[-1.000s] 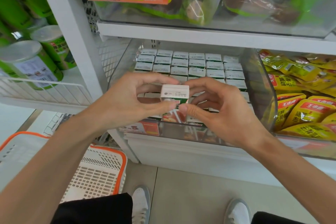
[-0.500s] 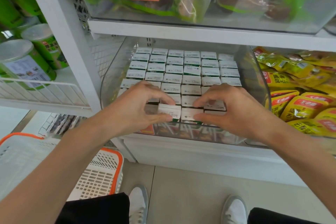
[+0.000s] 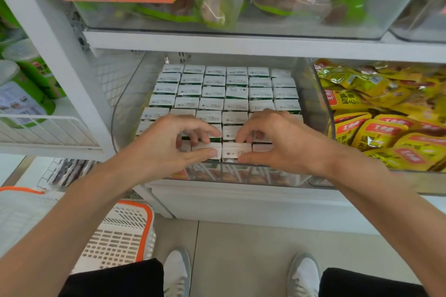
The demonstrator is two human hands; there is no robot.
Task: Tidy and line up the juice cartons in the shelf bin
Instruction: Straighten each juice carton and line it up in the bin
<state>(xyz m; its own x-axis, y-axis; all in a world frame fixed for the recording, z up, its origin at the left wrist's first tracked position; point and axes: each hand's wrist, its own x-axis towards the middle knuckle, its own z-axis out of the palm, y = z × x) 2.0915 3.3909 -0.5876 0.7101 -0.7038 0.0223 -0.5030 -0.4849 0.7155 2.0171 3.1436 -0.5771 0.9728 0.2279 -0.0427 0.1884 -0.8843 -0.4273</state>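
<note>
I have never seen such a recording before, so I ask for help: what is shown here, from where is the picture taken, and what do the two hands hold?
There is no machine: a person works with bare hands. The camera sits on the person's head and looks down. A clear bin on a white shelf holds cartons in neat rows. The left hand and right hand each pinch front-row cartons between thumb and fingers. Yellow pouches lie to the right; a basket is at lower left.

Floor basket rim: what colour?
Orange rim on the white slotted plastic basket, head view.
</note>
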